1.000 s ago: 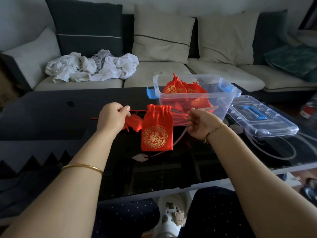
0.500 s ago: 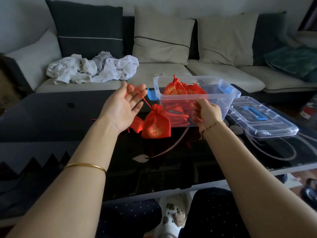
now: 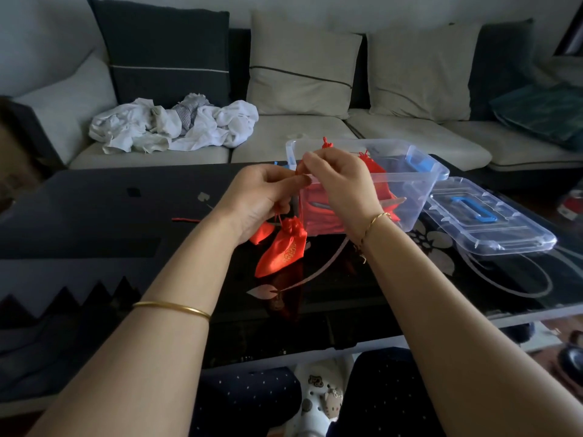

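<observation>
A small red drawstring pouch (image 3: 282, 252) with a gold emblem hangs tilted just above the black glass table (image 3: 126, 222), its neck cinched. Its red cord runs up into my left hand (image 3: 262, 200), whose fingers curl round it. My right hand (image 3: 339, 181) pinches the cord's upper end against my left fingertips, in front of the near wall of a clear plastic box (image 3: 419, 181). Several more red pouches (image 3: 372, 165) lie inside that box. A second loose red pouch (image 3: 263, 231) lies under my left hand, mostly hidden.
The box's clear lid (image 3: 492, 222) with a blue handle lies to the right on the table. A short red cord (image 3: 186, 219) lies to the left. A sofa with cushions and a heap of white clothes (image 3: 173, 126) stands behind the table.
My hands came together above the pouch. The left hand, open half a second ago, now curls round the cord; the right hand left the box wall and pinches the cord's end. The pouch neck is drawn tight.
</observation>
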A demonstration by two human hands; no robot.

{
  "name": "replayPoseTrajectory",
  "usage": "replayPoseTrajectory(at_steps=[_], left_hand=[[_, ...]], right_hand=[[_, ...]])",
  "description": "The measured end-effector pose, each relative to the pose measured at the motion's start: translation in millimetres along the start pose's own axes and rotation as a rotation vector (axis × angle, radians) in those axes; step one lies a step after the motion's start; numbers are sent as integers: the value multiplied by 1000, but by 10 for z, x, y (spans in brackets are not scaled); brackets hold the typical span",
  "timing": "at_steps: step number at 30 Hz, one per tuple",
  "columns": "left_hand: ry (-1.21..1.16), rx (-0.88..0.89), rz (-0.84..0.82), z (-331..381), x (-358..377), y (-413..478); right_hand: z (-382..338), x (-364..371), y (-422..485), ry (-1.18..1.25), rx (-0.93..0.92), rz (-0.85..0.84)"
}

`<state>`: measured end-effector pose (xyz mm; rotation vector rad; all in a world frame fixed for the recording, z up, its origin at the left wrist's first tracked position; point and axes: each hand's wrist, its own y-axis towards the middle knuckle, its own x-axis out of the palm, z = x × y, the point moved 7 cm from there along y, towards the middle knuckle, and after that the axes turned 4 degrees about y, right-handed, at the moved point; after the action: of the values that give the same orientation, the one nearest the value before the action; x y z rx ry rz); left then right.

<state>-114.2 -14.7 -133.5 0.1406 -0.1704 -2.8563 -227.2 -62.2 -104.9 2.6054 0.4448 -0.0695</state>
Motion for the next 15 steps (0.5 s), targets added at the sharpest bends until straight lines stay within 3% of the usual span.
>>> replayPoseTrajectory(at_steps=[3,7,12,15], left_hand=[[-33,-5,14,-7,-4,8],[-47,2,-7,4,2,1],[-76,-5,0,10,17,-5],[-72,-8,87,-11,-49,3]], right_hand=[[230,-31,81,99,161,28],[454,61,13,-76,284,-143],[431,84,-27,31,269,-195],[450,94,-71,186,383,-216]])
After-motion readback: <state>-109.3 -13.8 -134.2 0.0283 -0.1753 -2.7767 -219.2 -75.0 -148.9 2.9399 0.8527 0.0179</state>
